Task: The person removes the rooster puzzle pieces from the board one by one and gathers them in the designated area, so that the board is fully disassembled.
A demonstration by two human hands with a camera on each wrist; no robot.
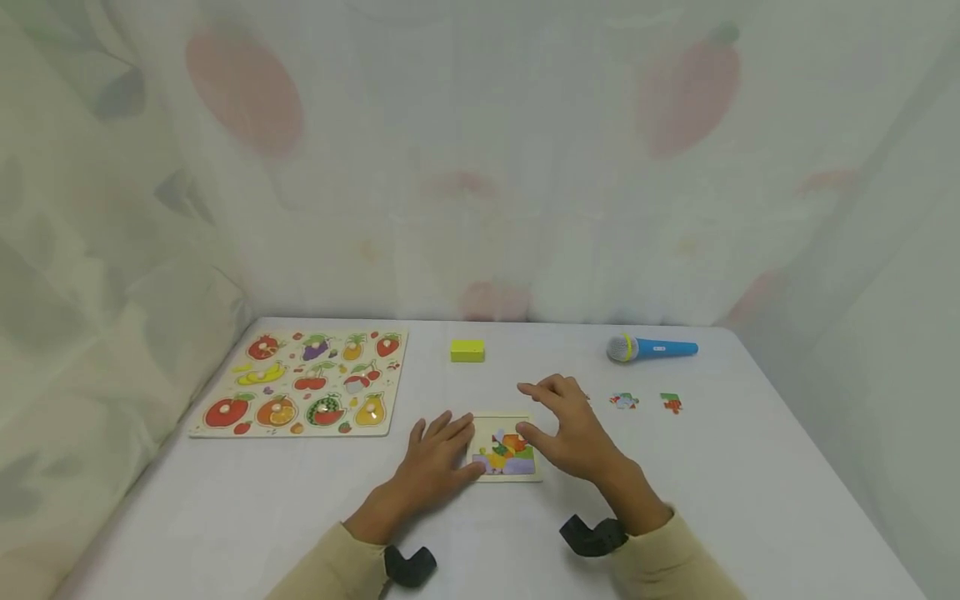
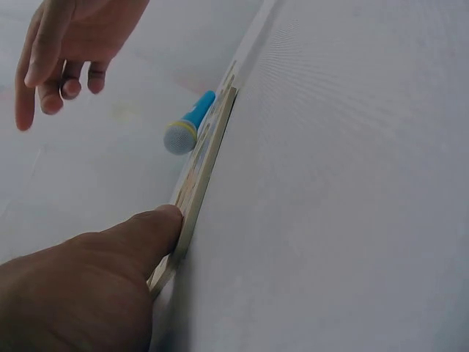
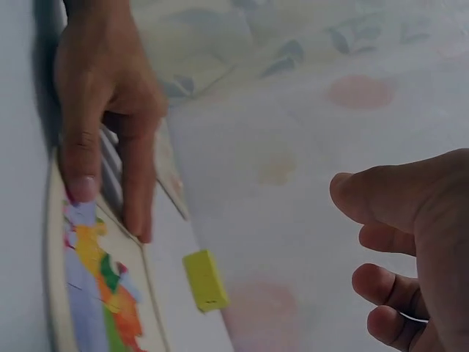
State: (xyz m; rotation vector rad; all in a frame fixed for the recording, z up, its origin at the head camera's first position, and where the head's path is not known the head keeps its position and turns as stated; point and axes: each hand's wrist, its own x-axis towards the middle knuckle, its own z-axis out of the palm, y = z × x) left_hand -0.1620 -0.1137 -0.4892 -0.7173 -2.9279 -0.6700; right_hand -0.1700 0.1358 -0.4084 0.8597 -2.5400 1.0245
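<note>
A small wooden jigsaw puzzle board (image 1: 507, 478) lies on the table, its tray partly filled with colourful pieces (image 3: 94, 257). My left hand (image 1: 437, 462) rests at the board's left edge. Its thumb (image 2: 157, 231) presses on the near left corner, and a straight finger (image 3: 138, 183) touches the side. Over the board's right side hovers my right hand (image 1: 573, 429), thumb and fingers apart. I see nothing held in that hand (image 3: 432, 249). Loose jigsaw pieces (image 1: 624, 401) lie to its right, one partly hidden behind its fingers; another piece (image 1: 671, 403) sits farther right.
A wooden fruit peg puzzle (image 1: 292, 432) lies at the back left. Toward the back stand a yellow block (image 1: 467, 351) and a blue toy microphone (image 1: 660, 349). Pale printed curtains (image 1: 465, 167) surround the white table (image 1: 495, 550).
</note>
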